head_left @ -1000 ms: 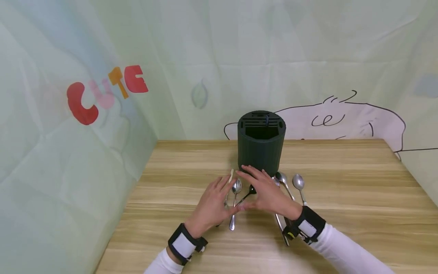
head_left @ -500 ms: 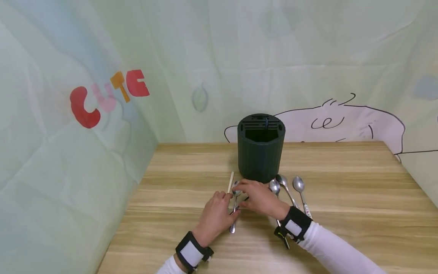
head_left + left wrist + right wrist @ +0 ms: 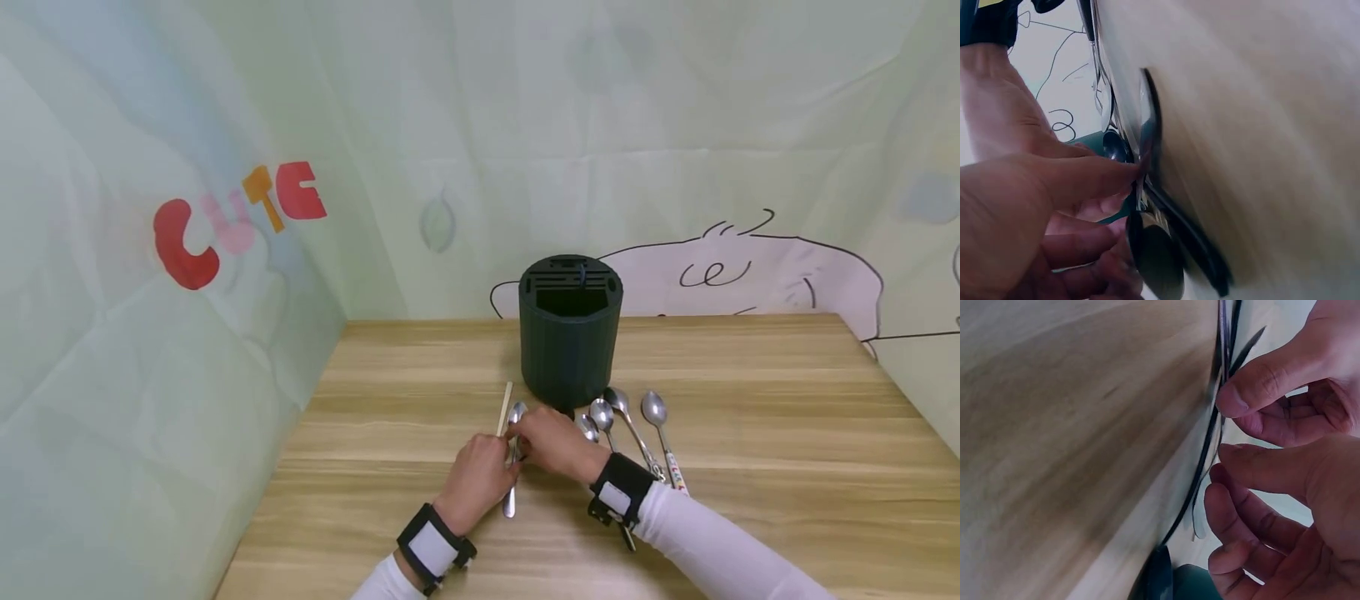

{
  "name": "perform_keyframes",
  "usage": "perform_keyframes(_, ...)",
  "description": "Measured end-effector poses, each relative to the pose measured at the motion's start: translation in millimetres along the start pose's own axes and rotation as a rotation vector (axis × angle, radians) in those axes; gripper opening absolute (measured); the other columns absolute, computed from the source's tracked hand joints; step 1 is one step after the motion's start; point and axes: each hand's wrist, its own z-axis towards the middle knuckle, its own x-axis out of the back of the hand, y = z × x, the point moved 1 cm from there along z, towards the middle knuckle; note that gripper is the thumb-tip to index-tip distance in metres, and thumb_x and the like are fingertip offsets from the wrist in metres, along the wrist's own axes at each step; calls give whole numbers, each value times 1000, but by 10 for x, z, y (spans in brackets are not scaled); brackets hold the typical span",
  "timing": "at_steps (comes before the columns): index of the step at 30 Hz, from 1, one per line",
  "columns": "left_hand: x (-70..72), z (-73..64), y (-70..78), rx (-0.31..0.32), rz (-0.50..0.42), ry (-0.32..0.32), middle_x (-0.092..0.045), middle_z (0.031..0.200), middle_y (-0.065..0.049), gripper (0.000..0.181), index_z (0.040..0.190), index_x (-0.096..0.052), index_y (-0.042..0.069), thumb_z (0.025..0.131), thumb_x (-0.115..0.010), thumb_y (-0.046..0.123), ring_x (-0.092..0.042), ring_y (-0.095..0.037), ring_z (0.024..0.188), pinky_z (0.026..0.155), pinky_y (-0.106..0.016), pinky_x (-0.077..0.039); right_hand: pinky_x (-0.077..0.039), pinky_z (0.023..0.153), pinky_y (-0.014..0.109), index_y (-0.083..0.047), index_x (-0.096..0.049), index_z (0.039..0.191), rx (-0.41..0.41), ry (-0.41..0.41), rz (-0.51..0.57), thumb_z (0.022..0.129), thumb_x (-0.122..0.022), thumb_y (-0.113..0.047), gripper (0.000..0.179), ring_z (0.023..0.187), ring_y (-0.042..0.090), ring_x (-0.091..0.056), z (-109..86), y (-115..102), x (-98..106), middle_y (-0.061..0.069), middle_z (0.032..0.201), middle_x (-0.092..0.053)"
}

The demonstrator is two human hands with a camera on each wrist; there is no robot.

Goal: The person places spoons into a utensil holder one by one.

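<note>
A silver spoon [image 3: 510, 500] lies over the crossing handle of a black spoon [image 3: 1200, 250]. My left hand [image 3: 477, 475] bends over the silver spoon's handle, its thumb and forefinger pinching it near the crossing. From the other side, my right hand [image 3: 561, 442] curls its fingers at the neck of that spoon, just below the bowl [image 3: 1159, 256]. In the right wrist view both thumbs meet the thin handles, and fingers cover the contact in part. A pale wooden stick [image 3: 506, 407] lies just left of the spoon.
Behind the hands stands a dark green cylindrical utensil holder [image 3: 570, 350] with slots and an opening on top. Several more spoons lie right of the hands, among them one with a patterned handle [image 3: 676, 473]. The wooden table [image 3: 750, 533] meets a fabric backdrop [image 3: 450, 275].
Both hands have come down from above the spoons, where the fingers were spread, and closed in on the silver spoon. My right hand has moved left and nearer, uncovering the spoons behind it.
</note>
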Motion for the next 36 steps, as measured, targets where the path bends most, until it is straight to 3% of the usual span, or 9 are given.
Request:
perform_keyframes(15, -17, 44, 2, -8, -105, -85, -41, 49, 6, 31, 49, -42, 17, 69, -63, 5, -42, -10, 46, 38, -25, -34, -45, 54, 25, -15, -65, 75, 12, -28, 38, 71, -65, 4, 19, 61, 6, -49, 25, 18, -64, -8, 67, -58)
perform_keyframes(23, -21, 35, -21, -25, -86, -58, -39, 47, 7, 33, 47, -40, 17, 71, -59, 5, -42, -11, 45, 38, -26, -34, -45, 55, 23, -17, -66, 77, -9, -22, 53, 76, -61, 3, 21, 62, 5, -49, 8, -1, -64, -9, 70, -56)
perform_keyframes(27, -4, 37, -29, 6, -90, -42, -43, 49, 6, 31, 49, -44, 18, 74, -57, 6, -45, -13, 48, 41, -28, -38, -45, 55, 24, -18, -65, 75, 3, 12, 59, 75, -60, 3, 21, 62, 5, -48, 5, -17, -47, -9, 68, -56)
perform_keyframes(33, 86, 38, -40, 45, -220, -5, -48, 55, 8, 20, 60, -53, 15, 76, -59, 5, -47, -9, 50, 44, -24, -42, -47, 60, 23, -18, -68, 83, 3, 63, 86, 79, -59, 0, 20, 69, 4, -50, 20, -64, 66, -9, 77, -58)
perform_keyframes(36, 136, 53, -38, 63, -356, 19, -52, 57, 7, 15, 68, -55, 12, 79, -59, 3, -48, -4, 46, 43, -22, -44, -49, 62, 25, -17, -68, 88, -14, 126, 112, 80, -62, -3, 17, 72, 5, -52, 30, -107, 186, -8, 81, -59)
